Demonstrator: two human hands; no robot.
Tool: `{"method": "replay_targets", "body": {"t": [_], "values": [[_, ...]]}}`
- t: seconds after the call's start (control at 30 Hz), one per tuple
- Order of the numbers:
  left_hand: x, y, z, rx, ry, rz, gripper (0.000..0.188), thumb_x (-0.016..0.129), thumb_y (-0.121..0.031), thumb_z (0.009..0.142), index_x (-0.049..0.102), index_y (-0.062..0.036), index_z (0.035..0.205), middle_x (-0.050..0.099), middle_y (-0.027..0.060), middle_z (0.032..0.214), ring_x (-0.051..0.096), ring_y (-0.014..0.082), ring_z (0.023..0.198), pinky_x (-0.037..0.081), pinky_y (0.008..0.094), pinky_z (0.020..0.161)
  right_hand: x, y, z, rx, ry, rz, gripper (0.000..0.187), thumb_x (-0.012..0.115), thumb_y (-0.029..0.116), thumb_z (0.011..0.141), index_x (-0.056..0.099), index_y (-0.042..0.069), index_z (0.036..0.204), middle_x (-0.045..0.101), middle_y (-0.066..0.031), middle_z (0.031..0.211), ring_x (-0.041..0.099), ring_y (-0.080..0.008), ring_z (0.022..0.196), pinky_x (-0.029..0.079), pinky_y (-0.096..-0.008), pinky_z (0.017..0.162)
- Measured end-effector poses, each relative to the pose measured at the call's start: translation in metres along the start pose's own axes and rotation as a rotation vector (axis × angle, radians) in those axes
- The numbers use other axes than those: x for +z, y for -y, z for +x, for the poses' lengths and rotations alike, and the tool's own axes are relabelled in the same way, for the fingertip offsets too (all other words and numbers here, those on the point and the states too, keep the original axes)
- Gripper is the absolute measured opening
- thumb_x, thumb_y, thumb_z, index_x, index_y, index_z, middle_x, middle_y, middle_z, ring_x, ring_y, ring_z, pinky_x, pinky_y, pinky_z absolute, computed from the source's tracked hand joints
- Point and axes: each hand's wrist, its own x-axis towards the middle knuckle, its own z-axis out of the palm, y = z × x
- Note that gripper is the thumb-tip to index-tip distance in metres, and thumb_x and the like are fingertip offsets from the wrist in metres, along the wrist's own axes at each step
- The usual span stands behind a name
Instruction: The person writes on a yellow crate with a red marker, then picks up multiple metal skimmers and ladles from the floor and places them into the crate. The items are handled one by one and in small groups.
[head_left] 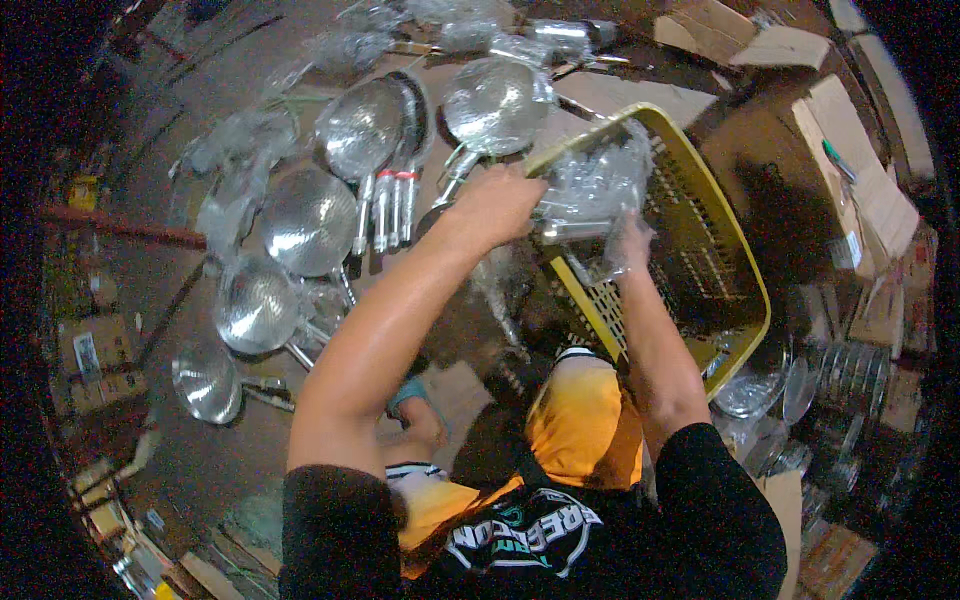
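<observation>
Over the left edge of a yellow plastic basket (pixel 742 235), a clear plastic-wrapped bundle (pixel 598 180) lies between my hands. A shiny metal tube shows at its near side. My left hand (pixel 500 205) is closed at the bundle's left end, by the basket rim; its fingers hide what they grip. On the near side, my right hand (pixel 630 243) is closed on the bundle, its fingers partly covered by the plastic and blurred. Beyond my left hand lies a round, shiny metal pan or strainer (pixel 492 105) with a handle.
To the left, several round metal pans or strainers (pixel 310 222) lie with handles pointing toward me. Loose clear plastic (pixel 245 165) lies beyond them. An opened cardboard box (pixel 840 160) stands at right. Round metal items (pixel 755 385) lie near the basket's near right corner.
</observation>
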Motion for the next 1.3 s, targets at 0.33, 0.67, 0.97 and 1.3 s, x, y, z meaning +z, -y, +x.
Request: {"method": "replay_targets", "body": {"t": [0.33, 0.67, 0.97, 1.3], "values": [[0.089, 0.150, -0.212, -0.453, -0.503, -0.436, 0.058, 0.072, -0.032, 0.080, 0.056, -0.0041, 0.128, 0.059, 0.0237, 0.122, 0.054, 0.0403, 0.117, 0.044, 0.0456, 0.100, -0.011, 0.021, -0.043, -0.203, 0.419, 0.046, 0.051, 0.065, 0.044, 0.090, 0.067, -0.003, 0.111, 0.069, -0.0097, 0.100, 0.061, -0.0201, 0.081, 0.052, -0.0350, 0.072], [0.327, 0.210, -0.344, -1.603, -0.591, -1.426, 0.066, 0.071, -0.040, 0.083, 0.049, 0.0009, 0.131, 0.063, 0.0180, 0.111, 0.064, 0.0273, 0.092, 0.052, 0.0431, 0.074, -0.040, -0.007, 0.022, -0.174, 0.420, -0.231, 0.059, 0.053, 0.046, 0.098, 0.053, 0.001, 0.136, 0.065, -0.0085, 0.114, 0.061, -0.0182, 0.098, 0.047, -0.0307, 0.085], [0.295, 0.184, -0.322, -1.729, -0.967, -0.807, 0.045, 0.072, -0.030, 0.084, 0.059, 0.0021, 0.113, 0.065, 0.0094, 0.083, 0.061, 0.0180, 0.069, 0.049, 0.0379, 0.062, -0.051, -0.015, 0.048, -0.514, 0.475, -0.414, 0.057, 0.054, 0.046, 0.097, 0.056, 0.000, 0.130, 0.064, -0.0081, 0.110, 0.059, -0.0157, 0.085, 0.050, -0.0302, 0.075], [0.180, 0.103, -0.363, -1.169, -1.134, -0.995, 0.037, 0.070, -0.014, 0.089, 0.055, -0.0007, 0.121, 0.064, 0.0090, 0.102, 0.061, 0.0155, 0.082, 0.051, 0.0302, 0.069, -0.022, -0.025, 0.013, -0.417, 0.230, -0.354, 0.062, 0.065, 0.059, 0.084, 0.065, -0.001, 0.100, 0.064, -0.0102, 0.088, 0.057, -0.0218, 0.076, 0.049, -0.0371, 0.069]]}}
